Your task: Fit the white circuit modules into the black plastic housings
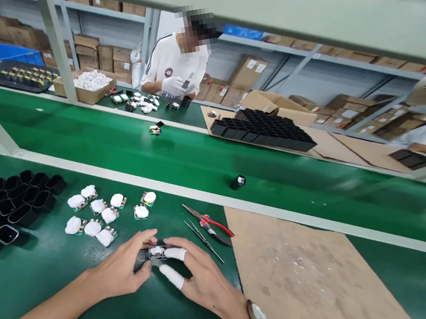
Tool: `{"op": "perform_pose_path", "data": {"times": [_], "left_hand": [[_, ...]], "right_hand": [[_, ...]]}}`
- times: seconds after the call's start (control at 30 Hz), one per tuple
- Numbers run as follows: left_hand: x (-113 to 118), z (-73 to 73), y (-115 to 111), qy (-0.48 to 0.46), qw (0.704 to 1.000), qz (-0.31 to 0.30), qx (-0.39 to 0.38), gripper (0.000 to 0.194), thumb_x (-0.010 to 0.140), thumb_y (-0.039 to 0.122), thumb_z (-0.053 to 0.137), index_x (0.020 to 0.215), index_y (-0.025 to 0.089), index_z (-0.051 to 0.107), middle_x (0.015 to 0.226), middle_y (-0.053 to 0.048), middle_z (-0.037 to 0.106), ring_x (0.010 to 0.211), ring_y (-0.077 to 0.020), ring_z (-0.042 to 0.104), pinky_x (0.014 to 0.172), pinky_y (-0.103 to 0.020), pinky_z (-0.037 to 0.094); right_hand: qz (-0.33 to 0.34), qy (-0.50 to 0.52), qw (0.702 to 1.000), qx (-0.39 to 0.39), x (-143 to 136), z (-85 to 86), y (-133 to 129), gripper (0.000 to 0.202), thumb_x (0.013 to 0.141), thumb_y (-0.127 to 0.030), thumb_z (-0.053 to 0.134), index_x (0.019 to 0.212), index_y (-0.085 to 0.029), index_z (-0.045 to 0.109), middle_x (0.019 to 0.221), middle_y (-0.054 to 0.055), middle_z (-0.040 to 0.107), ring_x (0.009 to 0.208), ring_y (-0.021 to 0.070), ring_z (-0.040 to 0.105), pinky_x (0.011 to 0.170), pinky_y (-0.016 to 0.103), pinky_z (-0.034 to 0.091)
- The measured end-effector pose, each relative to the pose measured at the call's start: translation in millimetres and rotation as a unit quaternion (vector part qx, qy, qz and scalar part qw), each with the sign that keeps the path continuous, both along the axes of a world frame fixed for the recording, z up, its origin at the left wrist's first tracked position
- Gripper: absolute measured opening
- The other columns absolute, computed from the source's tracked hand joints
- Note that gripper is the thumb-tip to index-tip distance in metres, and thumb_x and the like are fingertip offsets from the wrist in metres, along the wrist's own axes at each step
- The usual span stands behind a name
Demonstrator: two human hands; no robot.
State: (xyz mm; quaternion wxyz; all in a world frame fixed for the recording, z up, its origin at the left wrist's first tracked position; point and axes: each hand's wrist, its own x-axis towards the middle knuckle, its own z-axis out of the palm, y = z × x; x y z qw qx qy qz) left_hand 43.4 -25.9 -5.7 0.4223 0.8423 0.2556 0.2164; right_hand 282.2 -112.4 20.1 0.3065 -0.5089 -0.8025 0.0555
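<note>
A small black plastic case (151, 254) with a circuit board (157, 252) inside sits in front of me, low over the green bench. My left hand (122, 265) curls round its left end, thumb on the near side and fingers on the far side. At the right end, my right hand (207, 276) grips the case with bent fingers. White finger cots cover two of its digits, and one lies a little apart from the case. Several circuit boards with white putty-like lumps (93, 228) lie beyond my left hand. The case's underside is hidden.
Black empty cases (21, 214) stand at the left. Red-handled pliers (209, 225) and tweezers (205, 242) lie right of my hands, beside a cardboard sheet (307, 268). A green conveyor belt (192, 157) carries a case (237, 181). A gloved co-worker (177, 62) works across it.
</note>
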Motion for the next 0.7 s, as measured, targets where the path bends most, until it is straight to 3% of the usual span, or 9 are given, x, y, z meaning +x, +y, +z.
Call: {"op": "perform_pose_path", "data": {"times": [0.13,0.2,0.33,0.47,0.57,0.7], "left_hand": [[-2,4.7,4,-0.015,0.995,-0.034,0.091,0.036,0.103,0.021,0.060,0.139,0.027,0.057,0.143,-0.011,0.061,0.125,-0.0255,0.067,0.109,-0.038,0.056],[0,5.6,7,-0.035,0.989,-0.050,0.133,0.020,0.107,0.022,0.056,0.124,0.024,0.066,0.138,-0.010,0.063,0.117,-0.0228,0.070,0.102,-0.033,0.058],[5,3.9,8,-0.061,0.988,-0.056,0.132,0.018,0.110,0.021,0.052,0.108,0.021,0.069,0.128,-0.009,0.067,0.100,-0.0175,0.073,0.089,-0.027,0.059],[5,0.6,7,-0.044,0.994,-0.047,0.091,0.014,0.108,0.021,0.054,0.117,0.023,0.063,0.130,-0.008,0.067,0.111,-0.0202,0.071,0.099,-0.032,0.057],[4,-0.3,6,-0.003,0.999,-0.024,0.048,0.023,0.104,0.022,0.057,0.127,0.025,0.055,0.130,-0.008,0.068,0.115,-0.0227,0.071,0.099,-0.036,0.058],[2,0.5,5,0.033,0.999,-0.006,0.024,0.033,0.103,0.026,0.058,0.134,0.027,0.049,0.129,-0.007,0.069,0.112,-0.0242,0.072,0.096,-0.038,0.059]], "right_hand": [[-0.159,-0.115,0.979,0.058,31,-16.7,-5,0.040,0.104,-0.027,0.059,0.142,-0.014,0.054,0.125,0.020,0.068,0.111,0.0327,0.069,0.089,0.052,0.064],[-0.196,-0.171,0.963,0.065,44,-27.0,-7,0.033,0.104,-0.022,0.055,0.136,-0.012,0.058,0.119,0.022,0.069,0.104,0.0339,0.070,0.082,0.052,0.063],[-0.179,-0.178,0.965,0.073,47,-32.9,-10,0.032,0.102,-0.008,0.044,0.130,-0.012,0.061,0.104,0.016,0.069,0.094,0.0289,0.069,0.078,0.045,0.062],[-0.111,-0.104,0.988,0.038,27,-10.6,-15,0.034,0.101,-0.008,0.045,0.132,-0.015,0.057,0.108,0.011,0.065,0.087,0.0214,0.066,0.071,0.033,0.059],[-0.084,-0.127,0.988,0.034,15,4.7,-21,0.025,0.096,-0.005,0.043,0.107,-0.019,0.061,0.105,0.010,0.063,0.071,0.0185,0.058,0.056,0.032,0.049],[-0.083,-0.168,0.981,0.048,11,9.3,-23,0.024,0.091,-0.001,0.043,0.087,-0.022,0.053,0.103,0.010,0.061,0.069,0.0184,0.054,0.056,0.032,0.044]]}}
